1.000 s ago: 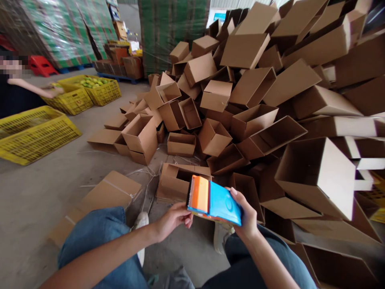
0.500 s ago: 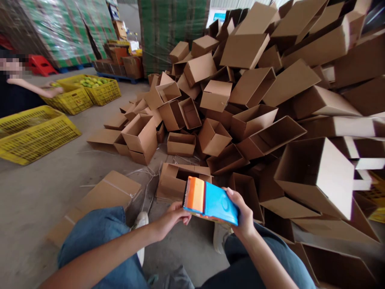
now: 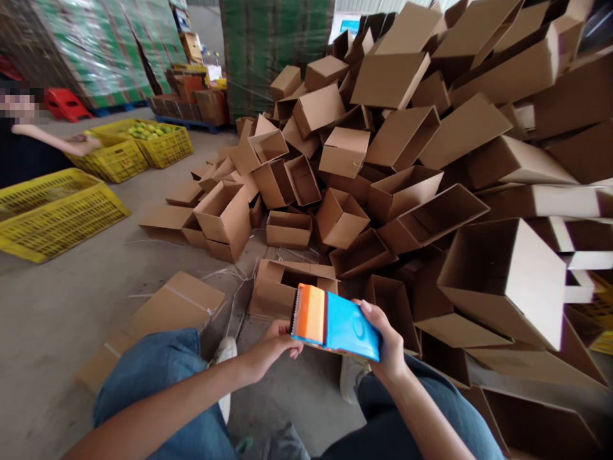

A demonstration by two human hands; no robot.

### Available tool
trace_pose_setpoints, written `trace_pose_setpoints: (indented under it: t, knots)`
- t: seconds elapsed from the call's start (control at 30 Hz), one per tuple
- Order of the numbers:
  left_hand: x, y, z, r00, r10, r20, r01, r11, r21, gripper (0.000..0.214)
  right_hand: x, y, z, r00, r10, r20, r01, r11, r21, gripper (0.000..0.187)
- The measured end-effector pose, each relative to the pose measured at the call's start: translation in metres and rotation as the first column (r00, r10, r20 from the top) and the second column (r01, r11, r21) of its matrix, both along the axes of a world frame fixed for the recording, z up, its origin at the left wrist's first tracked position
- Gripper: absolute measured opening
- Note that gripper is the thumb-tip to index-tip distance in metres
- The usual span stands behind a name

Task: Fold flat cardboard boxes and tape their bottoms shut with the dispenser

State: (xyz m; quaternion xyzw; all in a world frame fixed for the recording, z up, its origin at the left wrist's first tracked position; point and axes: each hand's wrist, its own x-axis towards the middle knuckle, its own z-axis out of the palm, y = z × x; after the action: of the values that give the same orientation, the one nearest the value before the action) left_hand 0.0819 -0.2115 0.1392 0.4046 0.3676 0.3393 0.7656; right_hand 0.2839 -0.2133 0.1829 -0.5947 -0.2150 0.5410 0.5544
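Tape dispenser is held above the floor, directly between the two hands; long axis runs left to right, right end slightly nearer the wearer; right hand is clamped round the blue end; left hand is at the opposite, toothed end, fingers curled just under it; cannot tell whether they pinch anything; casing is glossy blue with an orange section, dark serrated edge facing left.

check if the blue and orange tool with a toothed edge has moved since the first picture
Yes, slightly: the blue and orange tool has shifted left in the picture against the brown cardboard box just beyond it.
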Motion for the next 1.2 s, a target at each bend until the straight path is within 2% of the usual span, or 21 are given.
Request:
trace_pose_setpoints:
  t: [0.17,0.47,0.8,1.03,1.13,1.2]
  knots:
    - [-0.001,-0.001,0.002,1.000,-0.001,-0.008,0.001,1.000,-0.002,0.032,-0.001,-0.001,0.000,1.000,0.012,-0.004,-0.012,1.000,0.003,0.050]
    - [-0.002,0.000,-0.005,1.000,-0.015,0.005,0.015,1.000,0.026,0.031,-0.003,0.001,0.005,1.000,-0.024,-0.020,0.023,0.999,-0.038,0.056]
    - [0.000,0.000,-0.009,0.996,0.009,0.093,-0.008,1.000,-0.009,0.027,-0.002,0.002,0.003,0.998,0.005,-0.059,-0.008,0.999,-0.045,0.051]
    - [-0.003,0.004,0.004,0.985,-0.020,0.174,0.026,0.999,-0.035,0.025,-0.005,0.007,0.004,0.981,-0.014,-0.193,0.025,0.998,0.055,0.041]
    - [-0.005,0.005,0.009,0.980,-0.040,0.193,0.049,0.998,-0.045,0.023,-0.004,0.010,0.005,0.987,-0.029,-0.155,0.044,0.995,0.091,0.040]
    - [-0.006,0.004,0.010,0.977,-0.067,0.200,0.080,0.995,-0.056,0.021,-0.002,0.011,0.005,0.998,-0.011,-0.057,0.018,0.991,0.133,0.042]
